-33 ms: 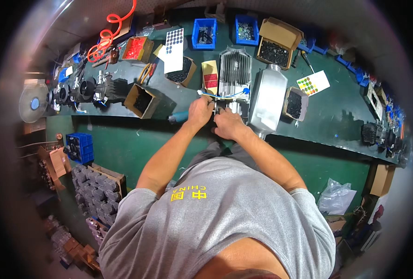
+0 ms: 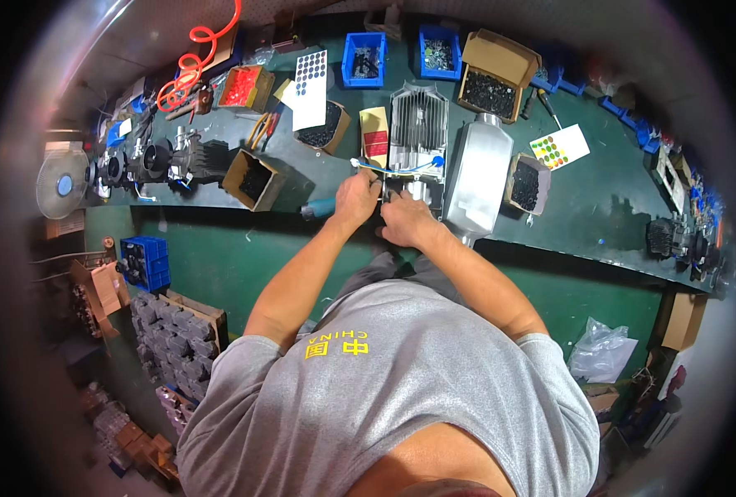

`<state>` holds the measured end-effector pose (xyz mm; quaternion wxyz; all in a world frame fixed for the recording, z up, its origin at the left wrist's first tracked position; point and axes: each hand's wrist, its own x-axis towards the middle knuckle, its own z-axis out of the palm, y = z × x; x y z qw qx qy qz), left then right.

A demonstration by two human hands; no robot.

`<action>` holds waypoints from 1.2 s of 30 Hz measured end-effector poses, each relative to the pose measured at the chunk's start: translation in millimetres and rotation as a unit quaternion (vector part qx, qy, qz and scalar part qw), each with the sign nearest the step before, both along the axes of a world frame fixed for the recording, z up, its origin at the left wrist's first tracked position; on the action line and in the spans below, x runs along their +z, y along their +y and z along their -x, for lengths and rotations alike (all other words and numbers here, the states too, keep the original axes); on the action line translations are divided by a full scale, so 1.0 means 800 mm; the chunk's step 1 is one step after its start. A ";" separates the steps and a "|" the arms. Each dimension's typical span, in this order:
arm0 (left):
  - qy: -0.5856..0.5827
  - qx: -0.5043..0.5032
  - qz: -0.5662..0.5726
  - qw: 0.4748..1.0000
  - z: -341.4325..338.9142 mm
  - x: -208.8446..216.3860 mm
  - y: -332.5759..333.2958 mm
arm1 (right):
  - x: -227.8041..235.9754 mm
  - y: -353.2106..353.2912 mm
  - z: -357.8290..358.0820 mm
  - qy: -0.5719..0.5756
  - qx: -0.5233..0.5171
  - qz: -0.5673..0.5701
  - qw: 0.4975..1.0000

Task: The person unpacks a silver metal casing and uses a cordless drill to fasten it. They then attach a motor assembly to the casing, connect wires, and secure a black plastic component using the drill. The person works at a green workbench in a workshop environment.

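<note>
A finned metal housing lies near the bench's front edge, with a thin blue and yellow cable across it. My left hand is closed at the housing's near left corner, beside the white connector end of that cable. At its near end my right hand is closed too, fingers curled close to the left hand's. What the fingers pinch is too small and covered to name. To the right of the housing lies a smooth silver metal casing. A teal-handled tool is at the bench edge, left of my left hand.
Open boxes of small black parts flank the work. Behind stand blue bins and a box of red parts. Sticker sheets lie about. Motor-like assemblies occupy the left.
</note>
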<state>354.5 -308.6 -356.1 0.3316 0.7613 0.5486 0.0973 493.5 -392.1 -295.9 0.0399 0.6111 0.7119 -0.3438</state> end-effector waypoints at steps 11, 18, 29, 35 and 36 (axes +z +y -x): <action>-0.064 0.084 0.033 0.994 -0.004 -0.029 -0.025 | -0.013 -0.018 -0.032 0.096 0.019 -0.046 0.994; -0.049 0.109 0.051 0.992 -0.006 -0.033 -0.034 | -0.020 -0.045 -0.045 0.234 -0.034 -0.156 0.959; 0.023 0.120 -0.021 0.992 -0.024 -0.024 -0.050 | -0.016 -0.071 -0.090 0.382 -0.221 -0.194 0.876; 0.116 0.079 -0.027 0.990 -0.036 -0.013 -0.052 | -0.027 -0.085 -0.111 0.422 -0.307 -0.175 0.835; 0.121 0.078 -0.026 0.989 -0.038 -0.014 -0.051 | -0.026 -0.087 -0.115 0.418 -0.312 -0.167 0.837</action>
